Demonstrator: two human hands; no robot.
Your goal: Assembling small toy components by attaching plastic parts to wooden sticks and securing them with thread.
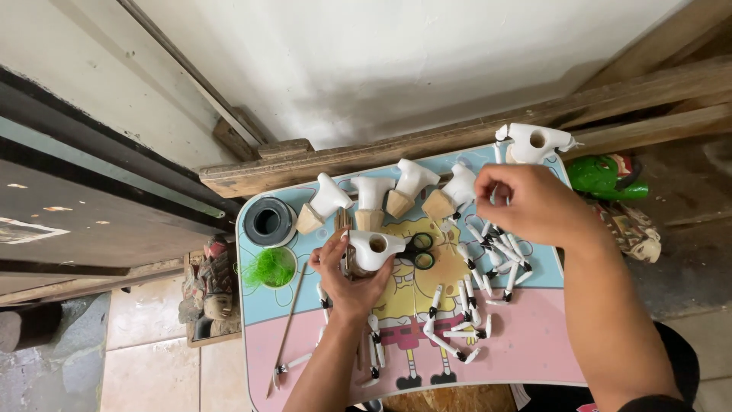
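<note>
While the left hand (352, 281) grips a white figure (374, 249) mid-bench (526, 358), the right hand (528, 202) pinches a small white stick (497, 152) far right. Loose sticks (465, 305) lie between them.

tape roll (268, 221) left of figures (371, 200), on tray (534, 358)

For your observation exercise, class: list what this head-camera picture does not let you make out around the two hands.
- Head view: whatever the right hand pinches is hidden by its curled fingers.
- Head view: the lower part of the white piece is covered by the left hand.
- Head view: the table's near end is cut off by the bottom edge.
- Head view: the scissors are partly hidden behind the white piece.
</note>
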